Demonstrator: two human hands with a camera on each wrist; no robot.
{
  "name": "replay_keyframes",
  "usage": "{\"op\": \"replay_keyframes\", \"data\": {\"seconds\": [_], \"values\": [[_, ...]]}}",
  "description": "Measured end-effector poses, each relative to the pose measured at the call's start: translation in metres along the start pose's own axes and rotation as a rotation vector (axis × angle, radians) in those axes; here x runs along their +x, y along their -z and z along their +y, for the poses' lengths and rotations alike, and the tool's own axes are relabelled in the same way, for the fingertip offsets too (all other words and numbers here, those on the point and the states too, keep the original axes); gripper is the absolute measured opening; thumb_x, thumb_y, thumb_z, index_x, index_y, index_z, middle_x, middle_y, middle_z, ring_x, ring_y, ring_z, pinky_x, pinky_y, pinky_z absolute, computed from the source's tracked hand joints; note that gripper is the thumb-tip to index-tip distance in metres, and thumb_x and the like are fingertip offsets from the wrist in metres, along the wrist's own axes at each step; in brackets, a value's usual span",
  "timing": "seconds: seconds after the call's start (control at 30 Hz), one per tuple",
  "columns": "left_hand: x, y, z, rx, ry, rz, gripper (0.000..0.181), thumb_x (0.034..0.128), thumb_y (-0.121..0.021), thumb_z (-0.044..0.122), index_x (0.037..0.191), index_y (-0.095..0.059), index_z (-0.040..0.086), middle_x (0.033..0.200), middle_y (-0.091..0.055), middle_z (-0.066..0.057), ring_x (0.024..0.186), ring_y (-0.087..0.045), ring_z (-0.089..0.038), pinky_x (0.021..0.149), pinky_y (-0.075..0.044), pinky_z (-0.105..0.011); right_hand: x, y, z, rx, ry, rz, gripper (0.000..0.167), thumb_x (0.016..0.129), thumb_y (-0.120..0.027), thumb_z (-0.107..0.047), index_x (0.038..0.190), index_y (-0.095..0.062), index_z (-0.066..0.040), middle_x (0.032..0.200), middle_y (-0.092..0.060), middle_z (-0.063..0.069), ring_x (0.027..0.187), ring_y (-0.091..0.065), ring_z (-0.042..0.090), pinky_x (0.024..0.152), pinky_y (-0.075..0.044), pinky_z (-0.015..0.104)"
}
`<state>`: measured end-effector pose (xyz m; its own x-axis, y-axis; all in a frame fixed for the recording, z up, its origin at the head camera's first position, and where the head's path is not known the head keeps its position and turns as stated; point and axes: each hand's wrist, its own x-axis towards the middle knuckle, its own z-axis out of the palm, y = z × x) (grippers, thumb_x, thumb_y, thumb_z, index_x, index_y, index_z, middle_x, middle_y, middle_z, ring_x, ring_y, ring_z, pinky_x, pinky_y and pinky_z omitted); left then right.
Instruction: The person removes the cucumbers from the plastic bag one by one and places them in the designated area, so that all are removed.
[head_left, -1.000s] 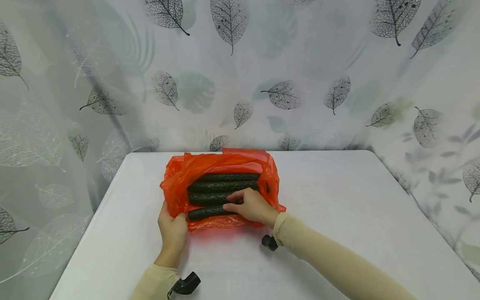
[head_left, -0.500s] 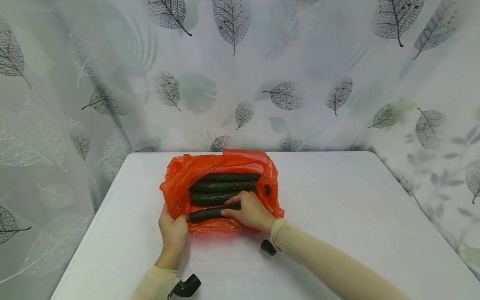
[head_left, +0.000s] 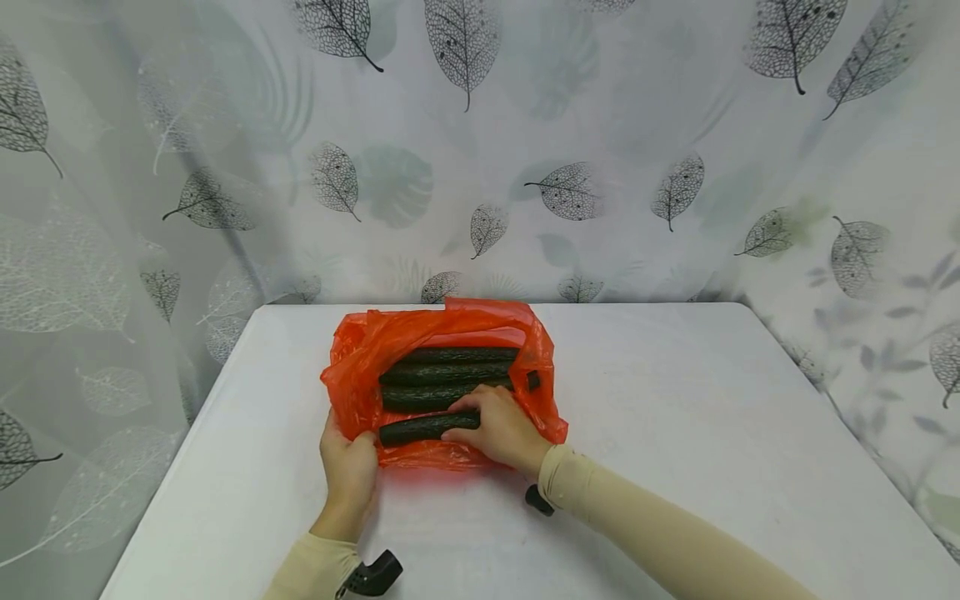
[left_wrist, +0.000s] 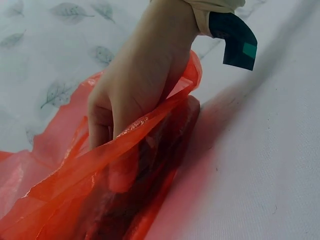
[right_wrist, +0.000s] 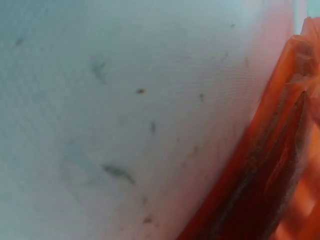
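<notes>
A red plastic bag (head_left: 431,323) lies on its side with its mouth spread open towards me. Inside it, several dark green cucumbers (head_left: 450,372) lie side by side. My left hand (head_left: 349,471) grips the bag's left edge, thumb in front and fingers mostly hidden behind the plastic. My right hand (head_left: 504,429) reaches into the mouth and holds the nearest cucumber (head_left: 420,428) between thumb and fingers; its right part is covered by the hand. In the left wrist view, the right hand (left_wrist: 137,82) reaches behind the translucent red film onto a dark cucumber. No hand shows in the right wrist view.
The bag rests on a white table (head_left: 675,400) near its far edge. A curtain (head_left: 480,167) printed with leaves hangs behind and at both sides. Black devices are worn at the left wrist (head_left: 375,573) and right wrist (head_left: 538,500).
The nearest cucumber has come slightly towards me, and a wider gap separates it from the others. My right hand has moved a little left and nearer. The left hand has barely moved.
</notes>
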<state>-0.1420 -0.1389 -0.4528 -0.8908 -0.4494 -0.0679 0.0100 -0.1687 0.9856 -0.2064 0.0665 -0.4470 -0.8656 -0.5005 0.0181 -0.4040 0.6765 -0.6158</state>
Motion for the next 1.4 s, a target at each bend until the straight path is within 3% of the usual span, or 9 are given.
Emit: {"op": "replay_keyframes", "data": {"seconds": [0.17, 0.53, 0.9, 1.2, 1.4], "values": [[-0.001, -0.001, 0.001, -0.018, 0.011, -0.014, 0.070, 0.0854, -0.033, -0.021, 0.151, -0.038, 0.003, 0.146, -0.045, -0.009, 0.134, -0.040, -0.024, 0.116, -0.033, -0.041, 0.000, -0.002, 0.001, -0.037, 0.019, 0.005, 0.039, 0.085, -0.082, -0.038, 0.119, -0.075, -0.020, 0.109, -0.065, -0.004, 0.110, -0.054, 0.023, 0.102, -0.043, 0.042], [-0.003, -0.001, 0.005, -0.006, 0.002, -0.037, 0.069, 0.0881, -0.033, -0.018, 0.152, -0.038, 0.006, 0.146, -0.045, -0.009, 0.134, -0.040, -0.026, 0.116, -0.034, -0.043, -0.002, -0.005, 0.002, -0.054, 0.055, 0.021, 0.040, 0.085, -0.084, -0.029, 0.121, -0.075, -0.016, 0.108, -0.064, 0.000, 0.101, -0.051, 0.021, 0.091, -0.043, 0.040], [-0.001, -0.001, 0.004, -0.022, -0.007, 0.003, 0.069, 0.0859, -0.032, -0.019, 0.150, -0.039, 0.004, 0.141, -0.047, -0.010, 0.125, -0.043, -0.023, 0.110, -0.039, -0.033, -0.005, -0.003, 0.004, 0.033, 0.032, 0.010, 0.034, 0.086, -0.083, -0.025, 0.119, -0.074, -0.019, 0.108, -0.061, -0.005, 0.112, -0.057, 0.021, 0.103, -0.045, 0.042], [0.000, 0.000, 0.007, -0.017, -0.118, 0.088, 0.066, 0.0808, -0.030, -0.021, 0.141, -0.050, -0.003, 0.135, -0.055, -0.016, 0.124, -0.048, -0.024, 0.106, -0.041, -0.028, -0.007, 0.006, 0.001, 0.173, 0.005, 0.053, 0.038, 0.085, -0.084, -0.027, 0.121, -0.072, -0.020, 0.113, -0.061, -0.009, 0.113, -0.056, 0.017, 0.102, -0.047, 0.041], [-0.001, 0.003, 0.012, -0.069, -0.125, 0.061, 0.068, 0.0835, -0.029, -0.020, 0.144, -0.049, 0.002, 0.138, -0.053, -0.012, 0.126, -0.048, -0.027, 0.098, -0.046, -0.020, -0.011, 0.016, -0.004, 0.261, 0.015, 0.113, 0.037, 0.085, -0.084, -0.024, 0.119, -0.071, -0.021, 0.117, -0.062, -0.007, 0.113, -0.056, 0.016, 0.101, -0.046, 0.040]]}}
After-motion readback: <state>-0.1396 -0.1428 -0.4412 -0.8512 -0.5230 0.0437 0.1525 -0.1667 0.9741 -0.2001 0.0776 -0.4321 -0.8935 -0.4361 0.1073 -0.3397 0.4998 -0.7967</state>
